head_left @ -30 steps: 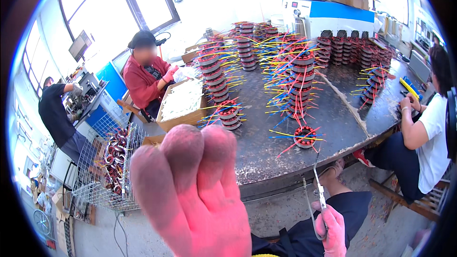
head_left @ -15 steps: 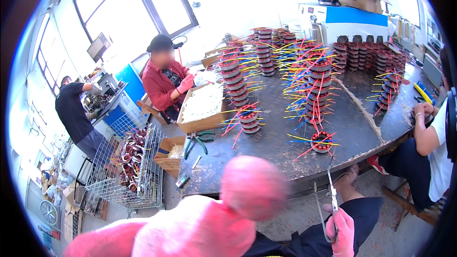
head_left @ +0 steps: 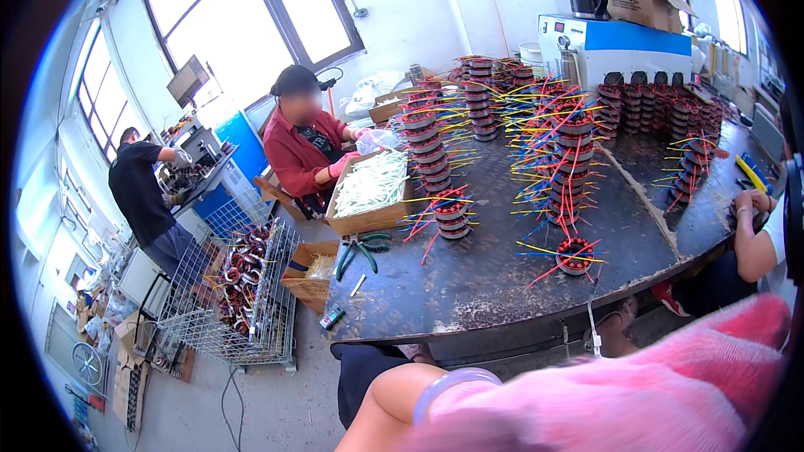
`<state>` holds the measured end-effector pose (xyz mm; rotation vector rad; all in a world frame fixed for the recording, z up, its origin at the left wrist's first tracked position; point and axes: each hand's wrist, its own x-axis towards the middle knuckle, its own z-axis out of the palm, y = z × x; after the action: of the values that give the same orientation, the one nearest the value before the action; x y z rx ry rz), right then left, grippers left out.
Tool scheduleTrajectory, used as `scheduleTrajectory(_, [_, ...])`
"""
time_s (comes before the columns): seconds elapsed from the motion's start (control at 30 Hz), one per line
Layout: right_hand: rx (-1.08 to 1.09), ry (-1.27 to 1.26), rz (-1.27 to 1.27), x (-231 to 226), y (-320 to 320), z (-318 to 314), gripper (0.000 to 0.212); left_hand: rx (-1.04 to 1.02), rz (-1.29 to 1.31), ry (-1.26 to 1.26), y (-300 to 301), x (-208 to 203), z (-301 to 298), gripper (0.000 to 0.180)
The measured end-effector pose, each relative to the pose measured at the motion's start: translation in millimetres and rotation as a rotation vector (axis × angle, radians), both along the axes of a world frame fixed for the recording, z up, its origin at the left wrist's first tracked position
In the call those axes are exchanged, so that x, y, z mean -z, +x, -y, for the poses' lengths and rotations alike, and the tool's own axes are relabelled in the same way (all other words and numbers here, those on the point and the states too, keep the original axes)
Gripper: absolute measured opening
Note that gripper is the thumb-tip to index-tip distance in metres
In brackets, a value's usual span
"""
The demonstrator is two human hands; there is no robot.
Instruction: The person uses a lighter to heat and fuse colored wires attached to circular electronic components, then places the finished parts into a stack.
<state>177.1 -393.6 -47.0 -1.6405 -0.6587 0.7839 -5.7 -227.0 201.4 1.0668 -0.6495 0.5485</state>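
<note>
My left hand (head_left: 620, 385), in a pink glove with a pale band at the wrist, reaches across the lower right. Its fingers are smeared and mostly hidden. My right hand cannot be made out behind it. Just above the glove shows the upper part of a thin, light-coloured tool (head_left: 595, 340); its lower end is covered. The nearest part on the table is a single ring-shaped wound stator (head_left: 574, 256) with red, blue and yellow leads. Behind it stand a tall stack of stators (head_left: 572, 163) and another stack (head_left: 434, 167), their leads sticking out.
On the dark table (head_left: 402, 293) lie green-handled pliers (head_left: 363, 253) and a lighter (head_left: 332, 318). A carton of pale strips (head_left: 368, 184) stands before a person in red. A wire cage (head_left: 243, 301) holds more windings. Another person (head_left: 754, 226) sits at the right.
My left hand has swung from the lower middle to the lower right. My right hand, which held the thin tool, has gone out of sight. The view has shifted slightly.
</note>
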Motion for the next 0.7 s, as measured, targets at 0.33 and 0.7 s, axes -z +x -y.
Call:
scheduleTrajectory(0.33, [0.394, 0.235, -0.477, -77, -16, -28, 0.036, 0.179, -0.111, 0.021, 18, 20, -9, 0.039])
scheduleTrajectory(0.7, [0.089, 0.209, -0.327, -88, -9, -24, 0.041, 0.251, -0.241, 0.117, 18, 41, -1, 0.038])
